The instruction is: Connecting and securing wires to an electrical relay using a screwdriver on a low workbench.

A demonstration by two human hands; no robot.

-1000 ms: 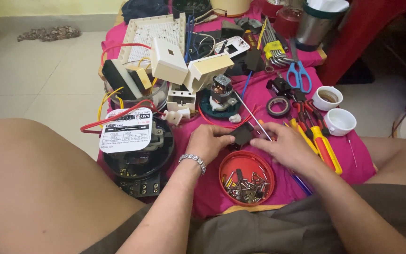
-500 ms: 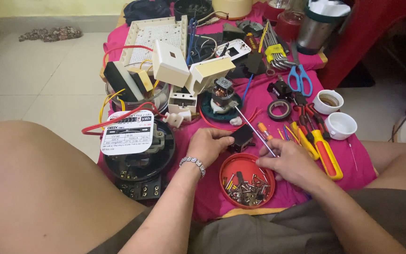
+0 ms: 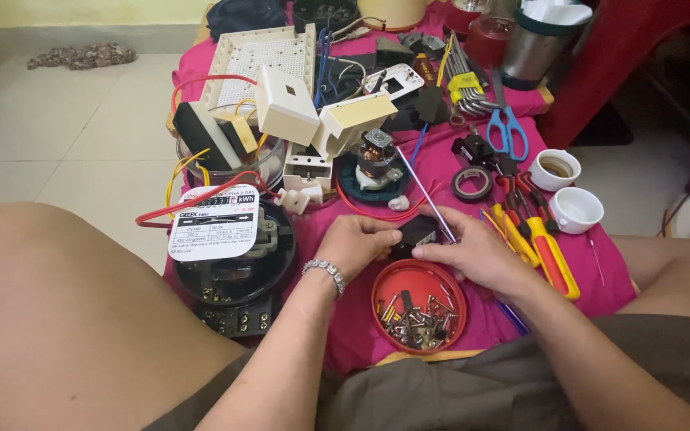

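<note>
My left hand (image 3: 357, 243) and my right hand (image 3: 473, 251) meet over the pink cloth (image 3: 600, 271), both gripping a small black part (image 3: 417, 233) between the fingertips. A long thin screwdriver shaft (image 3: 421, 187) rises from my right hand toward the far side. My left wrist wears a silver bracelet (image 3: 325, 271). Just below the hands sits a red round lid (image 3: 421, 307) holding several screws and small metal bits.
A black round electric meter (image 3: 233, 255) with a white label lies left. Beyond are cream plastic housings (image 3: 285, 104), a small motor (image 3: 377, 156), black tape roll (image 3: 473, 183), blue scissors (image 3: 509, 128), hex keys (image 3: 465, 88), red-yellow screwdrivers (image 3: 541, 247) and two white cups (image 3: 573, 209).
My right hand has come back from the red lid to the black part, joining my left hand on it. The camera view shifted slightly.
</note>
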